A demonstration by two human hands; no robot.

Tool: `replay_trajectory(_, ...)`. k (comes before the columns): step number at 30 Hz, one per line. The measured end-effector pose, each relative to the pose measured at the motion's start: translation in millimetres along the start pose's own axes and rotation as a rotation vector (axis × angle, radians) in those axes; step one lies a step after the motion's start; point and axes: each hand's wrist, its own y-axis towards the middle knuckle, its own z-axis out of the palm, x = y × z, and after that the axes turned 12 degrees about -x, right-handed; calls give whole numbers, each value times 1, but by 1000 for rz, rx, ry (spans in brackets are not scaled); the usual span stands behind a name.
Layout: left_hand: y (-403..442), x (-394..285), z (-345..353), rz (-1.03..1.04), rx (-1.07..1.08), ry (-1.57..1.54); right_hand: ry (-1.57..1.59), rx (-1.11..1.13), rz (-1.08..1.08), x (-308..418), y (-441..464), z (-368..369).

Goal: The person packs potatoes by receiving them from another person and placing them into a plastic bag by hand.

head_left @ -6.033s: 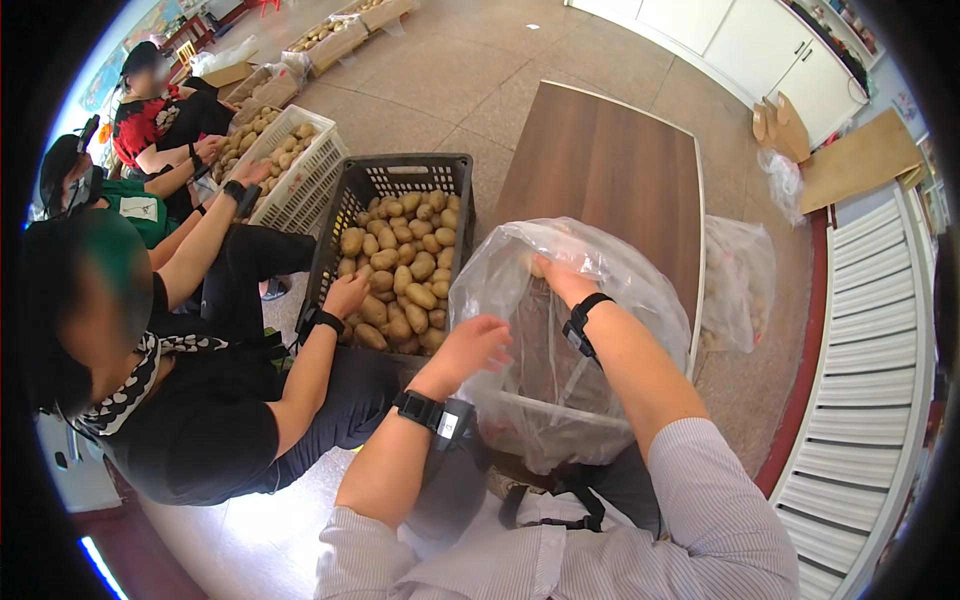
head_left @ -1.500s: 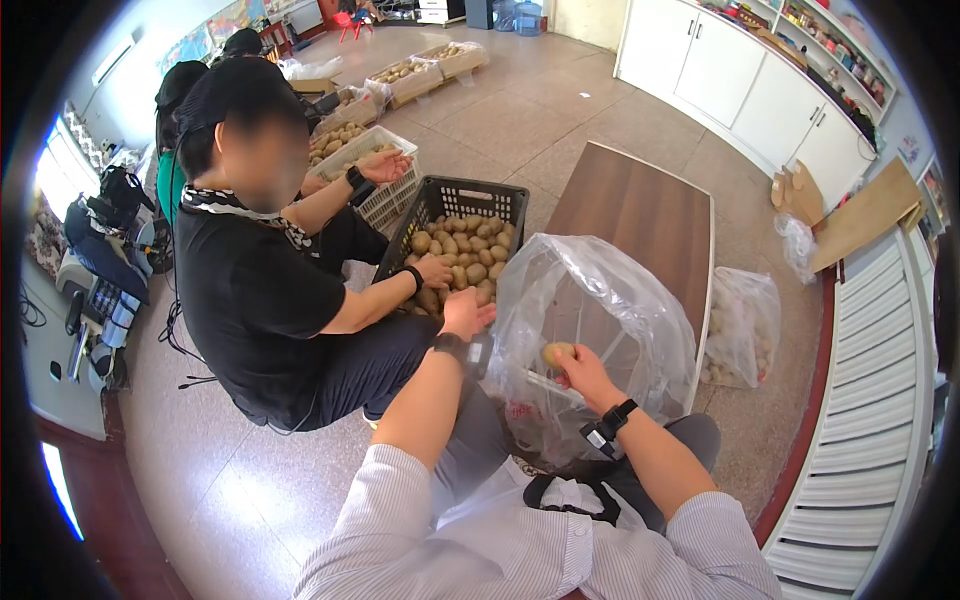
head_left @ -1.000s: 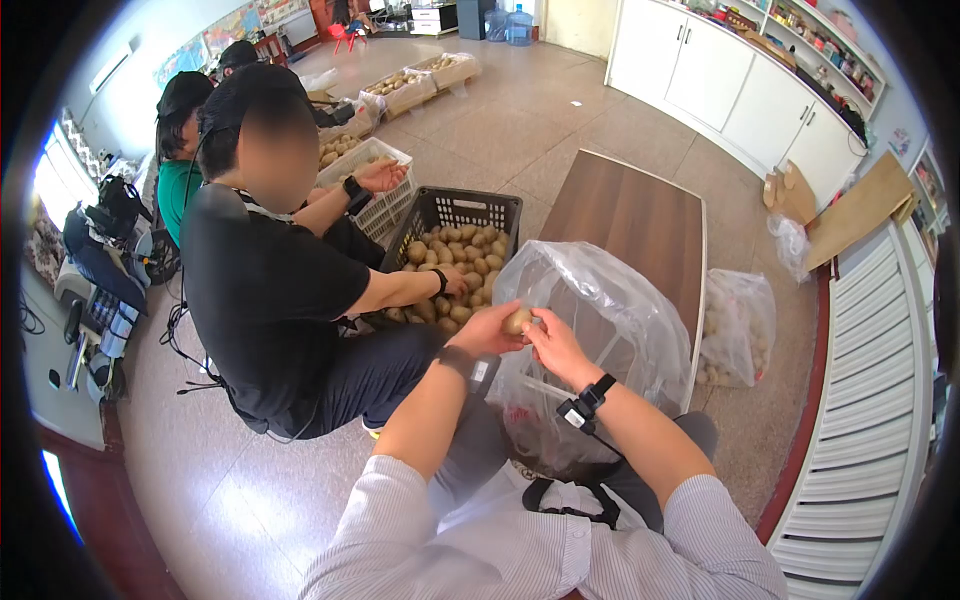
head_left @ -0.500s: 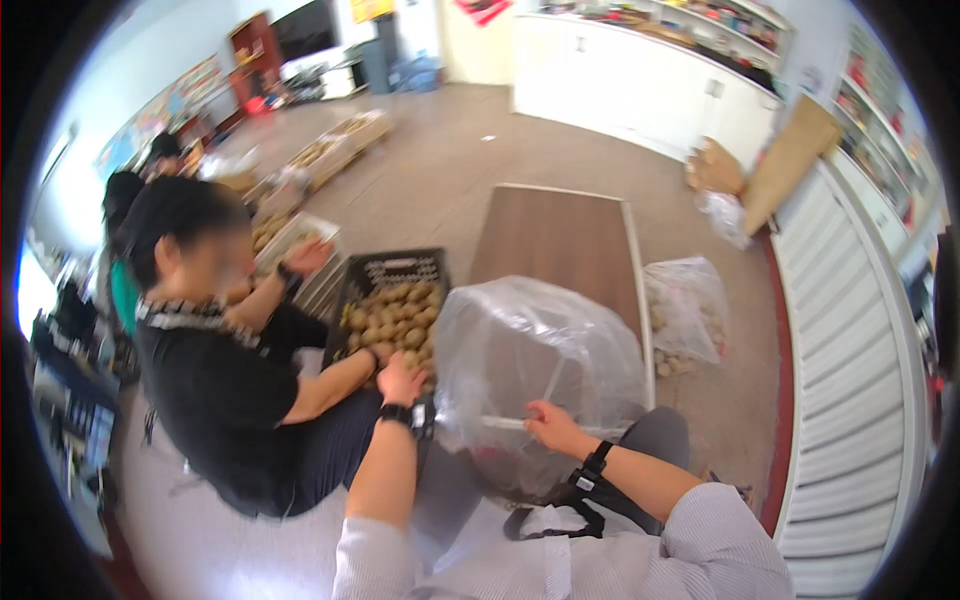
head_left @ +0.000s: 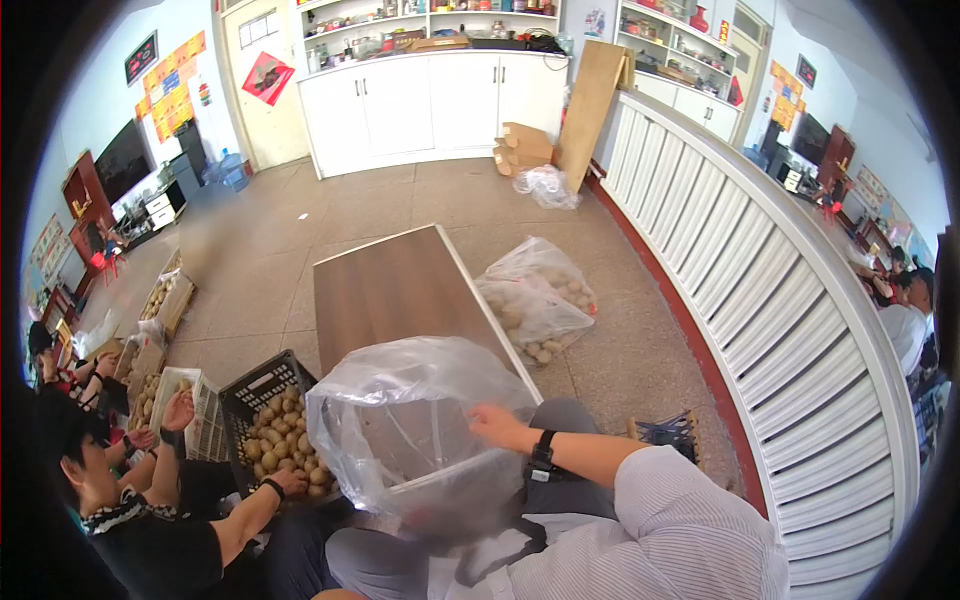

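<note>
A large clear plastic bag [head_left: 400, 375] stands with its mouth wide in front of me, against the near end of a brown-topped table. My right hand [head_left: 500, 428] is at the bag's right side, fingers pinched together on the film. No produce shows inside the bag; the table edge shows through it. My left hand is out of view; only a sliver of skin shows at the bottom edge. Left of the bag, a black crate [head_left: 262, 377] holds many round brown fruits or potatoes [head_left: 280, 430]. A co-worker's hand [head_left: 290, 482] reaches into them.
The brown table [head_left: 400, 290] extends away from me. A filled clear bag [head_left: 540, 290] lies on the floor to its right. A white radiator-like panel [head_left: 760, 290] runs along the right. Further crates [head_left: 203, 415] and co-workers are at left. White cabinets [head_left: 430, 105] stand at the back.
My view has swung right, so everything sits further left. My left hand, earlier over the black crate, has left the view. My right hand stays at the bag.
</note>
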Motion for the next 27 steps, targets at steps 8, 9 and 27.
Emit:
replay_trajectory(8, -193, 452, -82, 1256, 2080, 105, -43, 12, -56, -12, -9, 15)
replay_trajectory(9, -200, 473, -89, 1349, 2179, 61, -78, 17, -72, -13, -11, 15)
replay_trajectory(27, -262, 415, -1, 997, 1843, -711, -93, 14, -47, -27, -12, 25)
